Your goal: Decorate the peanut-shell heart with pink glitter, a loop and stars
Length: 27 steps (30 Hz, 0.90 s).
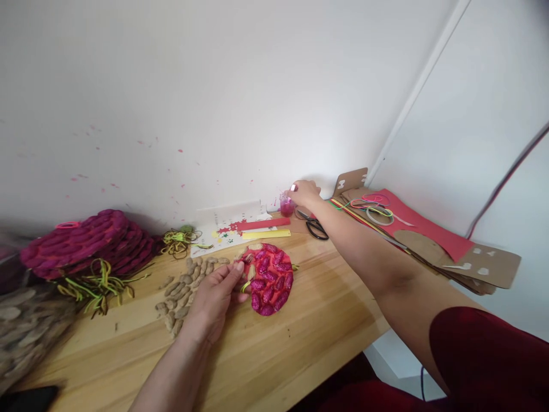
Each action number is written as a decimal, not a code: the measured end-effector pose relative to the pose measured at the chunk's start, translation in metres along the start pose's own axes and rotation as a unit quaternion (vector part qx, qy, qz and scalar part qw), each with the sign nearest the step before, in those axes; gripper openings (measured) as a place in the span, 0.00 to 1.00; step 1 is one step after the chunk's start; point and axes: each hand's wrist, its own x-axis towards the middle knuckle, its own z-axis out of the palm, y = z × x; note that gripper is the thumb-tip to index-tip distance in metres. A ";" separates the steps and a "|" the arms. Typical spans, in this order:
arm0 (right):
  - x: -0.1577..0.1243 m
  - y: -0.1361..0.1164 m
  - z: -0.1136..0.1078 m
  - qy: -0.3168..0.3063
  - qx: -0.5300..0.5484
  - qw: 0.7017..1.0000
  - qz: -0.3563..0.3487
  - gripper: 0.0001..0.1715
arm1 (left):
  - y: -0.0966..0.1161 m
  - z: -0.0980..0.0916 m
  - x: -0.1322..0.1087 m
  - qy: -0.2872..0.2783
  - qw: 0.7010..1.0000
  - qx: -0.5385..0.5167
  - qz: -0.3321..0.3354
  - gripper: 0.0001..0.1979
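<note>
My left hand (221,286) pinches the left edge of a round red disc (274,264) between thumb and fingers. Magenta-painted peanuts cover most of the disc, while a few near its upper left edge are still tan. Yellow-green yarn shows at both sides of it. Further back, my right hand (305,193) is closed at the mouth of a small jar of pink paint (287,205) by the wall; what its fingers hold is hidden. Black-handled scissors (316,229) lie under the right forearm. Loose unpainted peanuts (182,293) are spread left of the disc.
A stack of magenta peanut discs (115,240) with yarn stands at the left, behind a bag of peanuts (30,320). Red (263,224) and yellow strips (266,234) lie on white paper. Cardboard (497,263), red sheets (429,223) and coloured cords fill the right corner.
</note>
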 end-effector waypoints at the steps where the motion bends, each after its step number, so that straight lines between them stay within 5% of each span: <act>1: -0.001 0.000 -0.001 0.004 0.001 1.000 -0.001 0.16 | 0.000 0.000 0.000 0.001 1.000 -0.004 -0.004 0.30; 14: -0.029 0.009 -0.025 0.123 0.080 0.989 -0.016 0.11 | 0.008 0.009 -0.004 0.025 0.999 -0.046 -0.003 0.19; 16: -0.049 0.008 -0.033 0.145 0.121 0.981 -0.034 0.11 | 0.008 0.009 -0.004 0.023 0.998 -0.050 -0.005 0.17; 18: -0.076 0.004 -0.037 0.163 0.281 0.942 -0.087 0.10 | 0.008 0.008 -0.005 0.018 0.998 -0.057 -0.006 0.17; 21: -0.123 -0.007 -0.034 0.086 0.433 0.884 -0.156 0.12 | 0.008 0.009 -0.005 0.010 0.998 -0.062 -0.004 0.17; 24: -0.161 -0.020 -0.024 0.040 0.452 0.869 -0.195 0.14 | 0.007 0.009 -0.006 0.005 0.998 -0.059 -0.005 0.18; 27: -0.182 -0.028 -0.014 0.061 0.429 0.867 -0.246 0.10 | 0.006 0.008 -0.006 0.004 0.999 -0.048 -0.002 0.20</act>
